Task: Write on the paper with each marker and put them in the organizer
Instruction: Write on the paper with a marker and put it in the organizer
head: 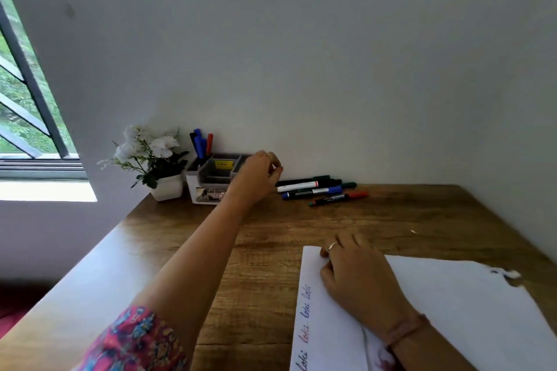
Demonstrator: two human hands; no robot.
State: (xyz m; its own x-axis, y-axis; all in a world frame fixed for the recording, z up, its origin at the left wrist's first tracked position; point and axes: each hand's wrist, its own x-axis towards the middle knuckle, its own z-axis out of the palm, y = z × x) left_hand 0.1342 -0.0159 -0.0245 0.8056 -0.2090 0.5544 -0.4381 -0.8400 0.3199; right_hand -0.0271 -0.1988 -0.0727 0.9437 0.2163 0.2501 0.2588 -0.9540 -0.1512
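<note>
Markers (319, 190) lie in a loose row near the wall, just right of the organizer (211, 181), where three more stand upright. The left hand (256, 178) hovers between them with fingers curled; whether it holds something I cannot tell. The right hand (355, 274) presses flat on the paper (452, 310), whose near edge is cut off. Bare table (271, 235) lies between.
</note>
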